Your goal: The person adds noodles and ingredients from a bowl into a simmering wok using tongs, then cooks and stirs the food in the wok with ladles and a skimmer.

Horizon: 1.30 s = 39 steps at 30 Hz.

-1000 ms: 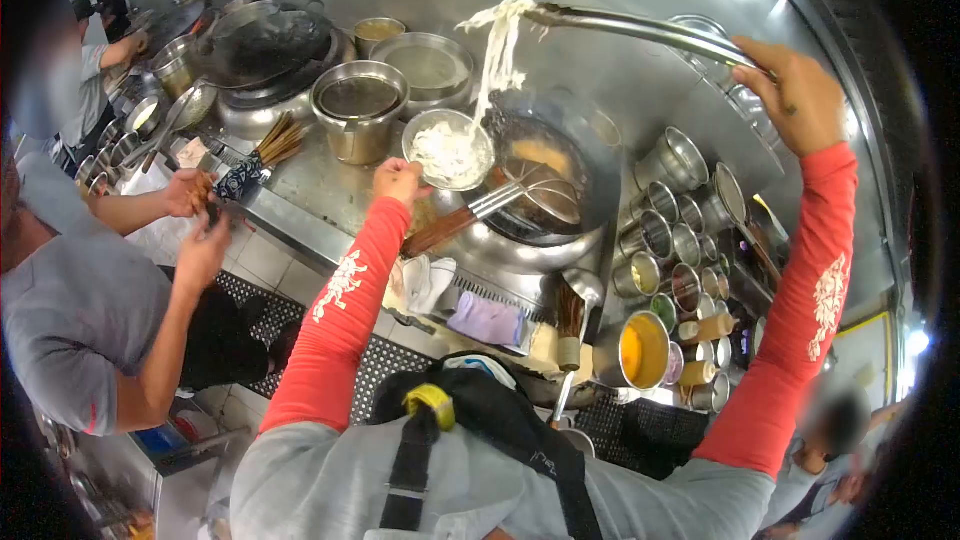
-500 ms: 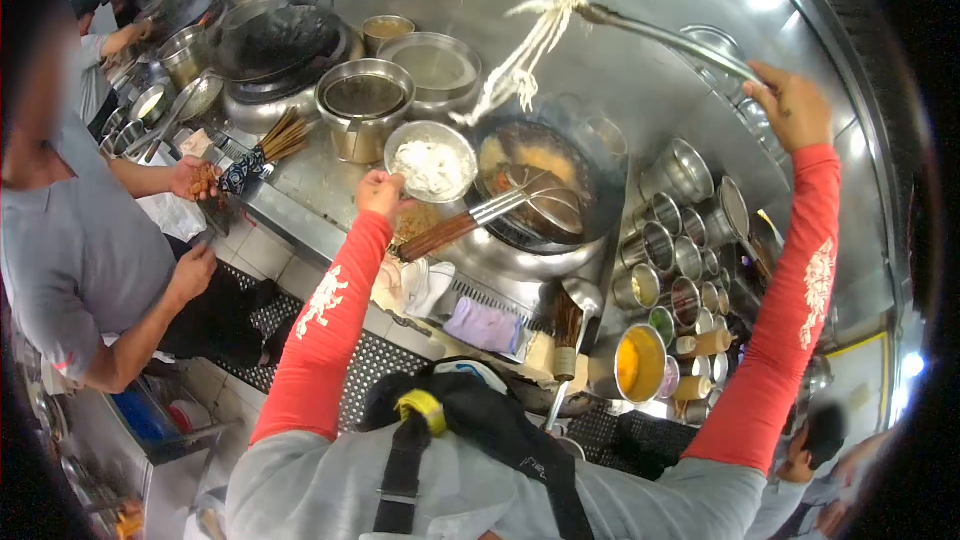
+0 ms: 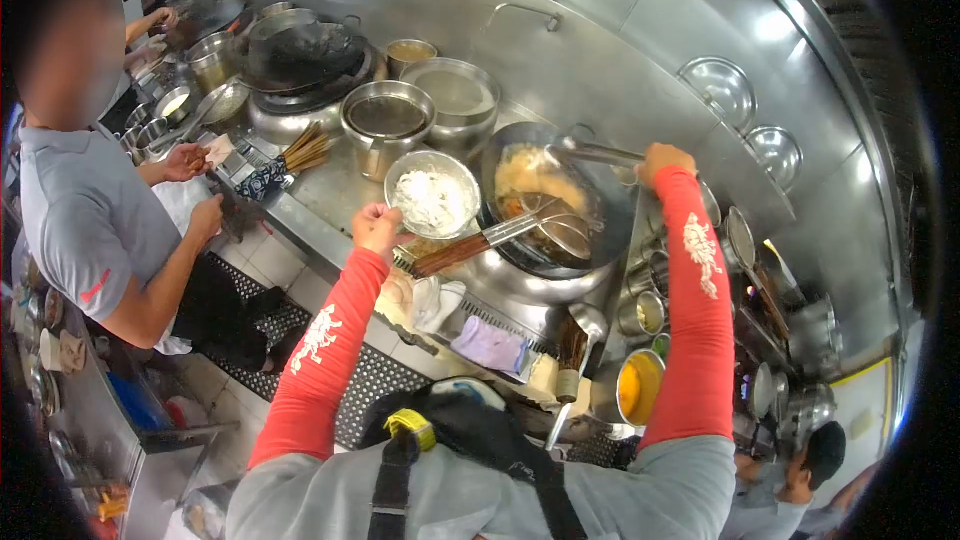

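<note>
My left hand [image 3: 378,230] is closed on the near left rim of a metal bowl [image 3: 393,202] that holds white noodles [image 3: 437,200]. The bowl is beside the wok's left edge. In my right hand [image 3: 667,162] is the handle of long metal tongs [image 3: 600,153], whose far end reaches over the wok [image 3: 612,232]; its tips are hard to make out. Pale orange food [image 3: 530,172] lies in the wok. A wire strainer [image 3: 562,228] rests across the wok's near side, its wooden handle [image 3: 452,256] pointing left, below the bowl.
Metal pots [image 3: 388,105] stand behind the bowl, and another wok [image 3: 310,60] is farther left. A purple cloth [image 3: 490,343] lies at the counter's front. Right of it are a brush [image 3: 570,360] and a pot of orange liquid [image 3: 640,385]. A co-worker [image 3: 120,210] stands on the left.
My right hand has come down and inward, bringing the tongs from high above the wok to over it. The strand of noodles no longer hangs in the air. My left hand still holds the bowl.
</note>
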Each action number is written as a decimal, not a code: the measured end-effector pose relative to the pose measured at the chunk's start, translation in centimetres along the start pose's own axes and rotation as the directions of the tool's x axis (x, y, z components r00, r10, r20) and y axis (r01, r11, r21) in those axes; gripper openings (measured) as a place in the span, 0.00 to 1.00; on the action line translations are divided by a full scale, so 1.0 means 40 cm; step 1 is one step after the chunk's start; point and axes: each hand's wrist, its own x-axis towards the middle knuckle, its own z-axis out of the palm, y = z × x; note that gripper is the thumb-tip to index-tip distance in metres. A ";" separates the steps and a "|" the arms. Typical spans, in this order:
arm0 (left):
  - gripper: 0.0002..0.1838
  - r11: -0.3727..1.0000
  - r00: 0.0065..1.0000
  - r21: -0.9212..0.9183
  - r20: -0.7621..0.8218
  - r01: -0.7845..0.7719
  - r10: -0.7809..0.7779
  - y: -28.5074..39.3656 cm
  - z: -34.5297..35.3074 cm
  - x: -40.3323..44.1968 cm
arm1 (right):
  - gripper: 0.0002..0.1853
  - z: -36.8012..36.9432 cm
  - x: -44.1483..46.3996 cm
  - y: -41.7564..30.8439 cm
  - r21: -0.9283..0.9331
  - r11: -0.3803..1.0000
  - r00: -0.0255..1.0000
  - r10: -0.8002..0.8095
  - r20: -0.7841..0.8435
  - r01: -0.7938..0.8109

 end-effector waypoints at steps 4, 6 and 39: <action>0.06 0.998 1.000 -0.053 -0.002 -0.017 0.017 0.010 -0.003 -0.005 | 0.23 -0.025 0.005 0.117 0.019 0.999 0.987 0.044 -0.153 -0.042; 0.06 0.999 0.999 -0.009 -0.012 -0.050 0.050 0.019 0.009 0.000 | 0.20 -0.095 -0.073 0.158 0.065 0.990 0.949 -0.103 -0.299 0.128; 0.08 0.999 0.991 0.017 0.132 -0.033 0.030 -0.036 0.124 0.040 | 0.23 0.136 -0.144 0.266 0.079 0.994 0.995 0.082 -0.053 -0.077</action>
